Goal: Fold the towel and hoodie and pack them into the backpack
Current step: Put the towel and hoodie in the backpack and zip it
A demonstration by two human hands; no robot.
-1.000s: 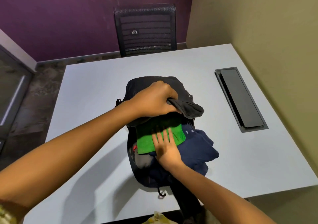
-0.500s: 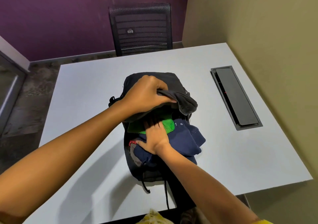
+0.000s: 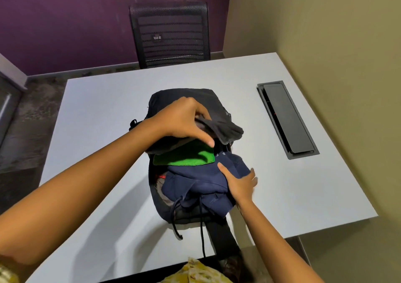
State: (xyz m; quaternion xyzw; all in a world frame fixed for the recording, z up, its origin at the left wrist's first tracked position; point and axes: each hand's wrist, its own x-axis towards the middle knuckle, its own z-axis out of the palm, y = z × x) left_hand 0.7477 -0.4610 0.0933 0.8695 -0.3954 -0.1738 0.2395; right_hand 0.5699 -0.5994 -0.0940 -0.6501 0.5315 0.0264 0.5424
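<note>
A dark backpack (image 3: pixel 173 100) lies flat in the middle of the white table (image 3: pixel 97 109), its mouth facing me. My left hand (image 3: pixel 184 119) grips the backpack's top flap and holds it lifted. Under the flap a green towel (image 3: pixel 186 157) sits partly inside the opening. A navy hoodie (image 3: pixel 195 182) bulges out of the mouth below the towel, its drawstrings trailing toward the near table edge. My right hand (image 3: pixel 238 182) grips the hoodie's right side, thumb on top and fingers round its edge.
A black cable-box lid (image 3: pixel 284 119) is set into the table at the right. A black mesh chair (image 3: pixel 171 35) stands behind the far edge. A beige wall runs close along the right side. A backpack strap (image 3: pixel 221 237) hangs over the near edge.
My right hand left the green towel and moved right onto the hoodie's side. The towel went deeper under the flap. My left hand kept holding the flap up.
</note>
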